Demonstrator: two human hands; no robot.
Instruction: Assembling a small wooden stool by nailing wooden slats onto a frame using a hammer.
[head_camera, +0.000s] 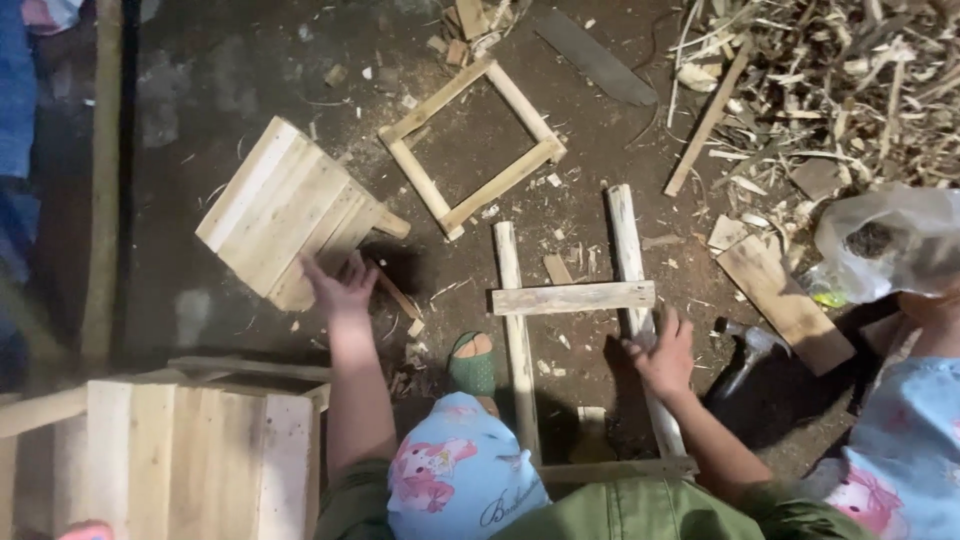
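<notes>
My left hand (343, 288) is stretched out with the fingers spread apart, its fingertips just at the near edge of a small slatted wooden panel (283, 212) that lies tilted on the dirt floor (190, 90); it grips nothing, and reads to me as a reach, since the panel sits a little far and left of my lap. My right hand (662, 355) is curled down onto the right upright (633, 290) of a half-built ladder-like frame, fingers closed around the pale stick, which I judge is to keep the piece from shifting. That frame lies straight ahead of me: the left upright (514, 320) runs parallel, and a flat crosspiece (572, 297) rests across both, square to them. My foot in a green sandal (472, 365) is just left of it. Farther off sits a finished square stick frame (472, 148), set aside out of the way. A hammer (745, 352) lies just right of my right hand, within easy reach, beside a flat board (785, 300). A plastic bag (885, 240) and a heap of shavings (850, 80) fill the far right; a slatted stool top (190, 455) stands near left.
</notes>
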